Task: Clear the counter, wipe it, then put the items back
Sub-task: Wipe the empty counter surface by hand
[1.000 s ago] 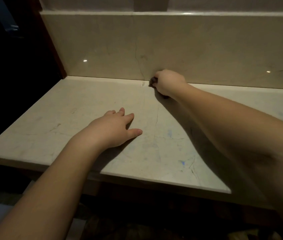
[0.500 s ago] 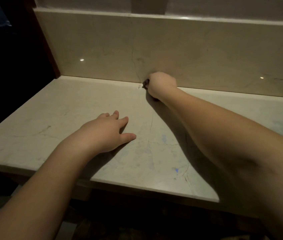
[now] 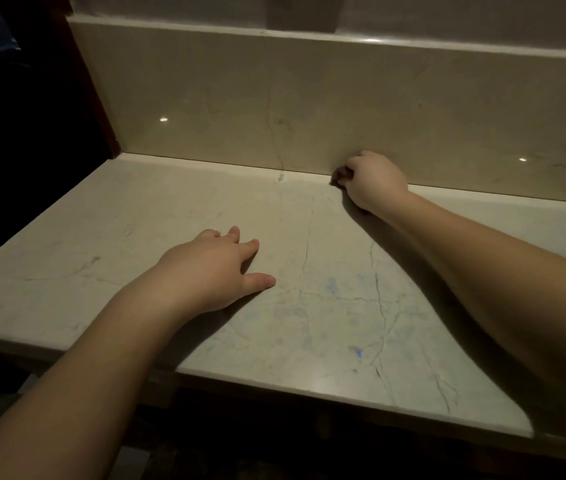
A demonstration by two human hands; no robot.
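Observation:
The pale marble counter (image 3: 108, 244) has nothing standing on it. My left hand (image 3: 212, 268) lies flat on the counter near its middle, fingers spread, holding nothing. My right hand (image 3: 373, 181) is at the back of the counter where it meets the backsplash, with its fingers closed on a small dark wad (image 3: 341, 174), likely a cloth. The wad presses into the back corner seam and is mostly hidden by the fingers.
A marble backsplash (image 3: 240, 98) rises along the back with a ledge on top. The counter's left end meets a dark wooden frame (image 3: 94, 109). The front edge (image 3: 309, 386) drops off to dark floor. Faint blue marks (image 3: 356, 351) show near the front.
My right hand has slid to the right along the back seam with the dark wad in it. My left hand has stayed in place.

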